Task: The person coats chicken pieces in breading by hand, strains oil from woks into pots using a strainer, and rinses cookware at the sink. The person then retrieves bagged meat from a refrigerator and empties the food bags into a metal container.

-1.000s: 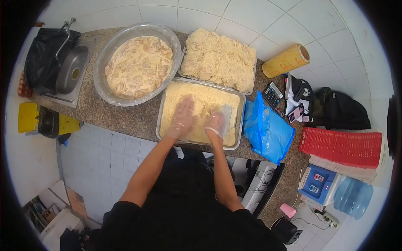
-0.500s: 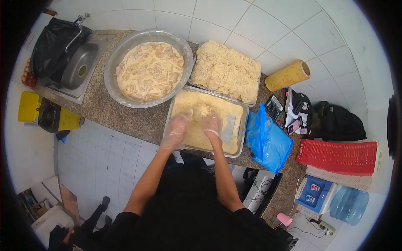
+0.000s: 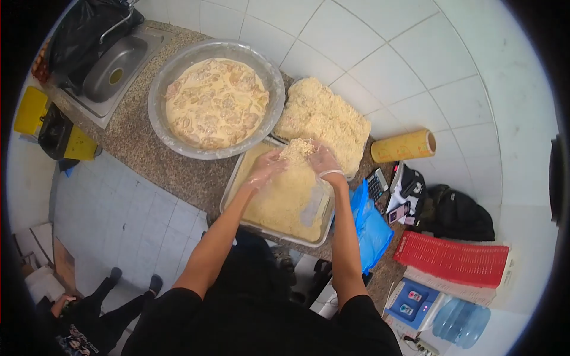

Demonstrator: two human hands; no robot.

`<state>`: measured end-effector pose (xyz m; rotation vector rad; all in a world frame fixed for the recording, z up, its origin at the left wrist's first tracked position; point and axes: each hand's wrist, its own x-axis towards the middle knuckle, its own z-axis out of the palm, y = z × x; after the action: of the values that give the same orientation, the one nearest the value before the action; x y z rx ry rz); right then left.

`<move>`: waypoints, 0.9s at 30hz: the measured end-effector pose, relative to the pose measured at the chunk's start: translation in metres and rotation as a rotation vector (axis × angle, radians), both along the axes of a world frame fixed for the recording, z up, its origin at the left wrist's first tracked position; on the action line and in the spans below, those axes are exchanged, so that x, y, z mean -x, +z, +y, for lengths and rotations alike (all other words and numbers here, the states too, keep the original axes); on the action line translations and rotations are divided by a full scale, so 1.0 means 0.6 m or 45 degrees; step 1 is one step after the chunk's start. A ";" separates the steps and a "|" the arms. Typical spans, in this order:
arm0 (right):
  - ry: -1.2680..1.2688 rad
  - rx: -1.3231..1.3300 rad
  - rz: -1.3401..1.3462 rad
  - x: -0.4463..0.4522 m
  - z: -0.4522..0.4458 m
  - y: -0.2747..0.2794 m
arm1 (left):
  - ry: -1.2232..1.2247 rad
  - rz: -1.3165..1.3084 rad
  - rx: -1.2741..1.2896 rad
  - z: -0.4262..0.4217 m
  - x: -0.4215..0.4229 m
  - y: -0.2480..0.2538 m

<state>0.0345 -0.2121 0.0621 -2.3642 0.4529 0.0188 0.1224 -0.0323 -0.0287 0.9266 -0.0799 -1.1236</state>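
My left hand (image 3: 268, 168) and my right hand (image 3: 325, 160) wear clear plastic gloves. Between them, their fingers grip a crumb-coated piece of chicken (image 3: 298, 151) from both sides. It is above the far edge of a tray of breading (image 3: 279, 199), whose bare bottom shows at the right. Right behind it, a second tray is heaped with coated pieces (image 3: 329, 115). A large grey basin (image 3: 157, 113) of raw chicken pieces in pale batter (image 3: 217, 104) stands to the left of both trays.
On the left are a steel sink (image 3: 110, 80) and a yellow bin (image 3: 80, 144). To the right lie a film roll (image 3: 404, 146), a blue plastic bag (image 3: 371, 228), a calculator (image 3: 376, 183), a phone (image 3: 399, 212), a black bag (image 3: 454, 213) and a water dispenser (image 3: 415, 302). Another person (image 3: 101, 323) is at lower left.
Both hands have lifted from the breading tray and moved away from my body toward the heaped tray, with the coated chicken piece between them. The camera view has turned somewhat.
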 end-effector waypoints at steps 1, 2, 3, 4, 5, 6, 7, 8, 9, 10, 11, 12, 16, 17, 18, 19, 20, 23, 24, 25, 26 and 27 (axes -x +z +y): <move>-0.021 0.137 0.020 -0.016 -0.011 0.003 | 0.011 -0.005 0.014 -0.019 -0.003 0.005; -0.043 0.270 0.038 -0.033 -0.021 0.005 | 0.205 0.051 -0.058 -0.042 -0.004 0.012; -0.033 0.277 0.035 -0.051 -0.029 0.007 | 0.397 0.109 -0.134 -0.063 -0.005 0.019; -0.044 0.363 0.004 -0.071 -0.038 0.010 | 0.408 0.105 -0.126 -0.086 -0.010 0.026; -0.055 0.449 -0.028 -0.092 -0.046 0.013 | 0.549 0.105 -0.103 -0.111 -0.017 0.033; -0.046 0.456 -0.036 -0.112 -0.058 0.007 | 0.688 0.105 -0.079 -0.133 -0.027 0.030; 0.005 0.560 -0.085 -0.131 -0.068 0.000 | 0.693 0.102 -0.072 -0.150 -0.040 0.025; 0.051 0.662 -0.131 -0.147 -0.078 -0.007 | 0.746 0.066 -0.145 -0.167 -0.052 0.020; 0.047 0.664 -0.131 -0.163 -0.084 -0.012 | 0.793 0.032 -0.221 -0.181 -0.057 0.011; 0.096 0.775 -0.131 -0.178 -0.086 -0.017 | 0.785 0.033 -0.221 -0.185 -0.057 0.013; 0.145 0.885 -0.131 -0.187 -0.085 -0.023 | 0.735 -0.045 -0.290 -0.185 -0.060 0.013; 0.136 0.881 -0.125 -0.183 -0.080 -0.029 | 0.683 -0.124 -0.362 -0.184 -0.060 0.012; -0.081 0.986 -0.410 -0.170 -0.015 -0.015 | 0.742 -0.432 -0.460 -0.163 -0.032 0.001; -0.114 0.965 -0.134 -0.166 -0.001 -0.014 | 0.868 -0.614 -0.586 -0.150 -0.015 0.020; -0.131 0.961 -0.123 -0.163 0.002 -0.035 | 0.981 -0.802 -0.707 -0.137 0.002 0.045; -0.017 1.101 -0.222 -0.158 0.000 -0.068 | 0.955 -0.809 -0.702 -0.124 0.017 0.057; 0.094 1.240 -0.321 -0.154 -0.004 -0.089 | 0.927 -0.903 -0.701 -0.110 0.026 0.064; 0.094 1.038 -0.083 -0.138 0.004 -0.074 | 0.620 -1.195 -0.723 -0.077 0.007 0.129; 0.067 1.029 -0.078 -0.126 0.000 -0.059 | 0.379 -1.387 -0.735 -0.079 -0.008 0.144; 0.162 0.849 -0.163 -0.107 -0.008 -0.040 | 0.354 -1.401 -0.731 -0.096 -0.012 0.117; 0.262 0.680 -0.266 -0.100 -0.019 -0.026 | 0.523 -1.217 -0.368 -0.126 -0.022 0.069; 0.259 0.685 -0.288 -0.095 -0.023 -0.024 | 0.686 -1.014 -0.008 -0.150 -0.041 0.047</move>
<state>0.0918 -0.2259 0.0479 -2.8865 0.1095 -0.3089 0.1470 -0.1221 -0.0007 1.2618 -0.4470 -0.2157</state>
